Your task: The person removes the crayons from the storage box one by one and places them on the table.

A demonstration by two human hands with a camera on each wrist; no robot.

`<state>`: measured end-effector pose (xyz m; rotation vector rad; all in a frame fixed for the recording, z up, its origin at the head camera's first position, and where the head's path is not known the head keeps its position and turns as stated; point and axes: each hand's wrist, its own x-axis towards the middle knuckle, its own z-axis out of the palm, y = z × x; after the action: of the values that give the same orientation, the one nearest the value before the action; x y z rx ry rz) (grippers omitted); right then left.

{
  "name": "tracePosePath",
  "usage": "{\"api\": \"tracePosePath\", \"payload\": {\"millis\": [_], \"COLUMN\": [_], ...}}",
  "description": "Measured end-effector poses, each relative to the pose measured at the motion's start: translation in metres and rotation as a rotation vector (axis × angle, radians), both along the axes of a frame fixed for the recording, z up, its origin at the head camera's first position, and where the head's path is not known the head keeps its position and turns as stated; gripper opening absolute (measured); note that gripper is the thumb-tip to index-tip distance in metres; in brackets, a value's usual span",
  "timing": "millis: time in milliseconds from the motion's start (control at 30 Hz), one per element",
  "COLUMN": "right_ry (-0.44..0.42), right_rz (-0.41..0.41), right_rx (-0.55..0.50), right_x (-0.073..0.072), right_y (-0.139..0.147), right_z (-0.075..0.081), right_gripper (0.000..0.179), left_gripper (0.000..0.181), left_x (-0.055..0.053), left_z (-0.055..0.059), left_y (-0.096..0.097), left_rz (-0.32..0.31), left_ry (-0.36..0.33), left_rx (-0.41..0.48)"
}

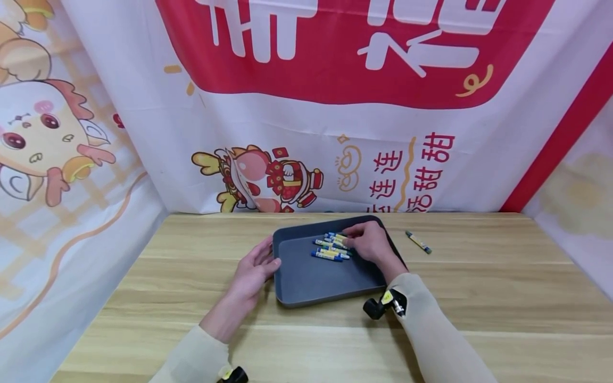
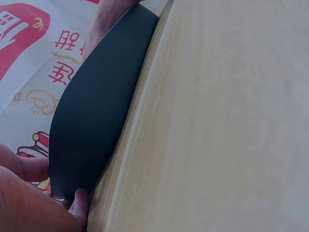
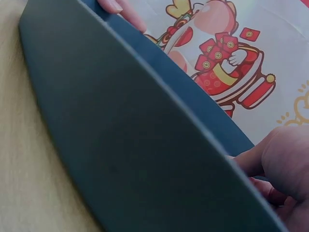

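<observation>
A dark grey rectangular tray (image 1: 311, 295) lies on the table, slightly turned. My left hand (image 1: 254, 271) grips its left side, with the thumb at the rim and the fingers outside; the left wrist view shows the fingers against the tray's end (image 2: 96, 111). Several crayons (image 1: 328, 256) with yellow-and-white wrappers and blue or green ends lie in a loose row inside. Over the tray's right part, my right hand (image 1: 371, 242) reaches in and pinches the end of a crayon (image 1: 337, 235) at the back of the row. In the right wrist view, the tray wall (image 3: 120, 121) hides that hand's fingertips.
One more crayon (image 1: 419, 242) lies on the wooden table (image 1: 479, 298), right of the tray. A printed cloth (image 1: 306, 122) hangs behind the table's back edge, with further cloth along both sides.
</observation>
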<state>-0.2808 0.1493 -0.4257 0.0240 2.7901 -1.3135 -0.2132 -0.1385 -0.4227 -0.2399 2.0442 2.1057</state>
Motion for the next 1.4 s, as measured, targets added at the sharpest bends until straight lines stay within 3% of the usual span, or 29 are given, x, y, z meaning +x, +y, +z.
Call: {"api": "tracePosePath", "payload": {"millis": [700,1133,1400], "right_ry": [0.006,0.012,0.025], "right_rz": [0.014,-0.03,-0.047], "right_rx": [0.028,-0.048,-0.064], "right_x": [-0.0017,-0.0005,0.006], "right_y": [0.0019,0.0021,0.0024], "right_z": [0.0013,0.0009,0.0091], "right_gripper": [0.022,0.019,0.02], "left_gripper": [0.067,0.066,0.065], "left_x": [-0.0024,-0.0048,-0.003], "left_z": [-0.0018,-0.0034,-0.0025], "left_y": [-0.0006,-0.0003,-0.0003], "left_rz": [0.004,0.012,0.005], "left_ry": [0.005,-0.011,-0.019], "left_rx": [0.009,-0.008,-0.014]}}
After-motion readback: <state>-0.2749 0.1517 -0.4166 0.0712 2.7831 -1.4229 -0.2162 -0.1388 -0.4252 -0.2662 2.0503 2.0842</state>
